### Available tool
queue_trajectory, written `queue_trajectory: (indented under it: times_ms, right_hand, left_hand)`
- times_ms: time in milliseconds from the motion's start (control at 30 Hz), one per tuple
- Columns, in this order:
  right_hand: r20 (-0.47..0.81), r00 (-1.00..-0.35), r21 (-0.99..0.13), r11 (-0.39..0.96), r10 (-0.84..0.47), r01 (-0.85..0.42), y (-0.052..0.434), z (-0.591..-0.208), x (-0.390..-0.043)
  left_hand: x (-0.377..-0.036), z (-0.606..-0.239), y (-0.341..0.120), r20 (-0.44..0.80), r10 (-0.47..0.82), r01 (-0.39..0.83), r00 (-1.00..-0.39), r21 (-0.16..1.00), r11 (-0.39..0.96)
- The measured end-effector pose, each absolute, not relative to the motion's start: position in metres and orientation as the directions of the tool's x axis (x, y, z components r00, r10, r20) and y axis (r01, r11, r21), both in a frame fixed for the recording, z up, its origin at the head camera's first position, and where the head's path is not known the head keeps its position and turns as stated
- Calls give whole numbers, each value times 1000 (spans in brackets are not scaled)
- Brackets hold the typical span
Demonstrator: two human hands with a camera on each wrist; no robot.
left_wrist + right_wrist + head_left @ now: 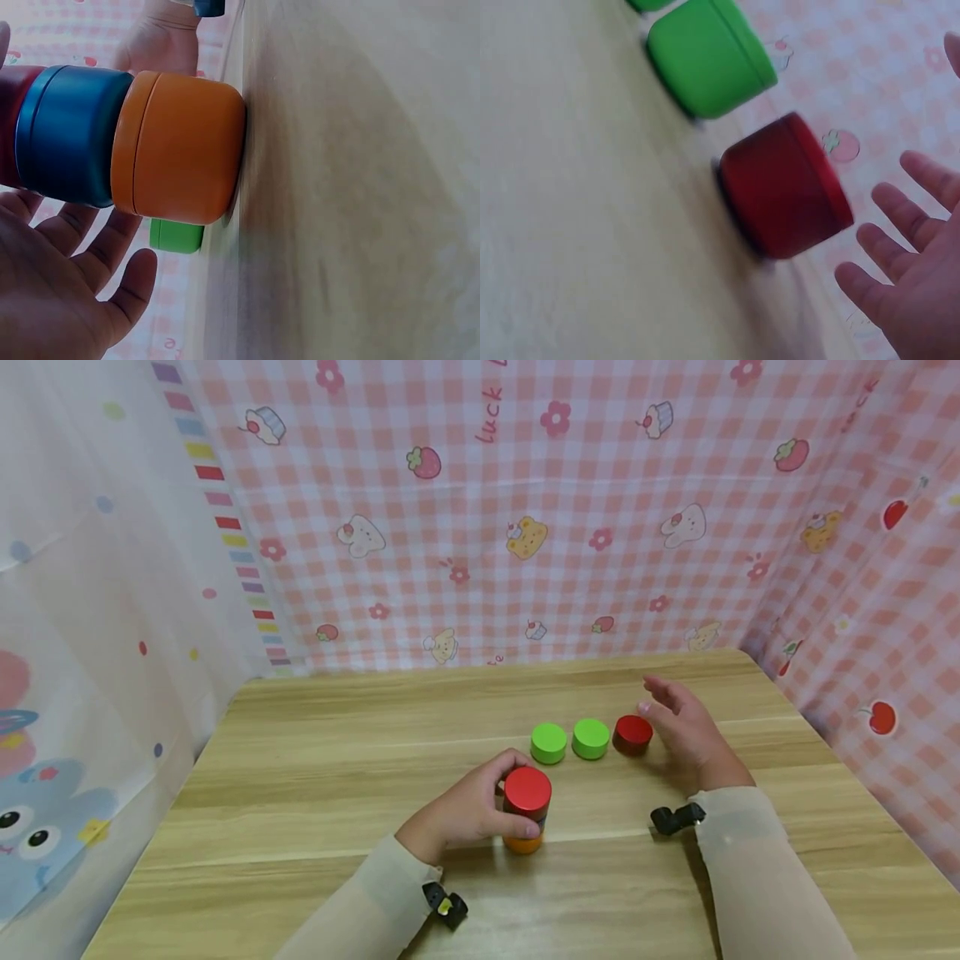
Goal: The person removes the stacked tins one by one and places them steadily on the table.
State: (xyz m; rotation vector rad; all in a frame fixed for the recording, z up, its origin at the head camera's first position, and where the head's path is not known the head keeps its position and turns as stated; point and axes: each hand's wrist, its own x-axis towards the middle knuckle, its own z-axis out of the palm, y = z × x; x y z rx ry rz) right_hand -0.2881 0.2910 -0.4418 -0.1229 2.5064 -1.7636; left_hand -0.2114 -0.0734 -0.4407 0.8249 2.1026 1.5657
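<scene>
You are mid-stacking: your left hand curls round the red-topped stack on the counter, while your right hand, fingers spread, nears the dark red tin, which needs gripping next.

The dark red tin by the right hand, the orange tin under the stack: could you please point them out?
dark red tin (632,732): head view, on its lid.
orange tin (184,154): left wrist view, on its side wall.

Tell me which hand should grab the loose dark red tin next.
Right. The right hand is open beside the dark red tin; the left hand holds the stack.
</scene>
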Motion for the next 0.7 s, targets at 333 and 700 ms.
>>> queue_trajectory:
  times_ms: [333,700]
  right_hand:
    - [156,-983,-950,260,-92,-175,275,-420,-281]
    - [291,-945,-930,187,-146,-315,251,-403,-271]
  left_hand:
    - [-213,-441,-75,-55,678,185,-733,943,276]
    - [-214,-443,-74,-83,680,190,-728,929,317]
